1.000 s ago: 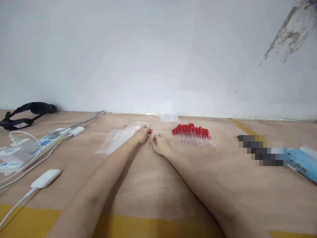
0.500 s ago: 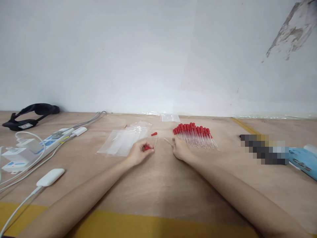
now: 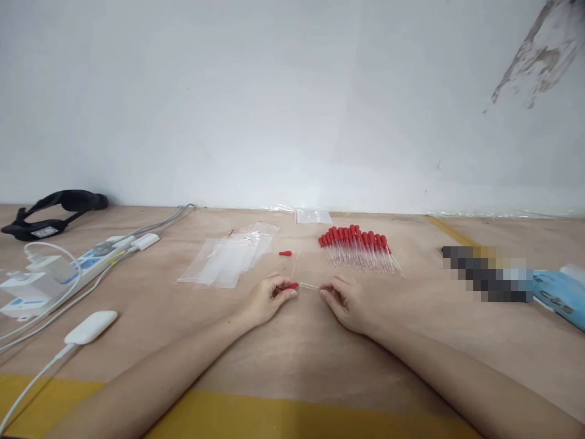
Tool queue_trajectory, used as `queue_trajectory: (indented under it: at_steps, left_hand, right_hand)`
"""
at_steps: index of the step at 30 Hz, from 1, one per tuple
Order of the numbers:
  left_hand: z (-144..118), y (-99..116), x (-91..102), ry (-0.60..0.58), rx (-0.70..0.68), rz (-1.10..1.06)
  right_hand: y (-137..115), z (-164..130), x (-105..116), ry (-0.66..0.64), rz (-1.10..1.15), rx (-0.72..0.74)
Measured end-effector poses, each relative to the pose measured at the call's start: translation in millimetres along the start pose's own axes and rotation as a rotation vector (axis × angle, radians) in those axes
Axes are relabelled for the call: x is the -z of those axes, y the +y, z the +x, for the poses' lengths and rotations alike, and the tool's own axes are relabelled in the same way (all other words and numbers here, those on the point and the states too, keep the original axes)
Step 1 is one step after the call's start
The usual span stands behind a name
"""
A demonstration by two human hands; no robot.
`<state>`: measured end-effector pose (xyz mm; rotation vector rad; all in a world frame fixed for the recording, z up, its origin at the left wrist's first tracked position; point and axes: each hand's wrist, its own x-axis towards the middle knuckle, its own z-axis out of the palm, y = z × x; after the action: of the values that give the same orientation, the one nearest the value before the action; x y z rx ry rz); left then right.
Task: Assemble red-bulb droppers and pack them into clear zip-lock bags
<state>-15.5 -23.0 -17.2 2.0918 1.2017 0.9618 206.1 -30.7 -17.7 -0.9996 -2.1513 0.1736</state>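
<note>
Between its thumb and fingers my left hand (image 3: 270, 299) pinches a red rubber dropper bulb (image 3: 293, 285), whose open end points right. Facing it, my right hand (image 3: 343, 300) is closed on a clear glass dropper tube (image 3: 309, 286). The tube's left end is very close to the bulb; I cannot tell if they touch. A loose red bulb (image 3: 286, 253) lies on the table beyond my left hand, with another thin clear tube (image 3: 295, 266) near it. Behind my right hand, several droppers with red bulbs (image 3: 359, 244) lie side by side.
Clear plastic bags (image 3: 219, 262) lie overlapped at the left, and another bag (image 3: 313, 216) is by the wall. A power strip (image 3: 91, 262) with cables, a white device (image 3: 91, 327) and a black strap (image 3: 57, 213) are further left. A blue packet (image 3: 560, 299) lies at the right.
Both hands have moved nearer to me. My right hand has brought the glass tube away from the row of droppers, lining it up with the bulb in my left hand.
</note>
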Motion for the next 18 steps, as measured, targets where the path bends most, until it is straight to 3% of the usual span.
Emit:
queue_trajectory:
  at_steps: [11, 18]
  left_hand:
    - [-1, 2, -0.6, -0.079, 0.022, 0.041]
    - [-3, 3, -1.0, -0.119, -0.139, 0.158]
  right_hand:
    - [5, -1, -9, -0.114, 0.002, 0.073]
    - [5, 6, 4, -0.190, -0.154, 0.177]
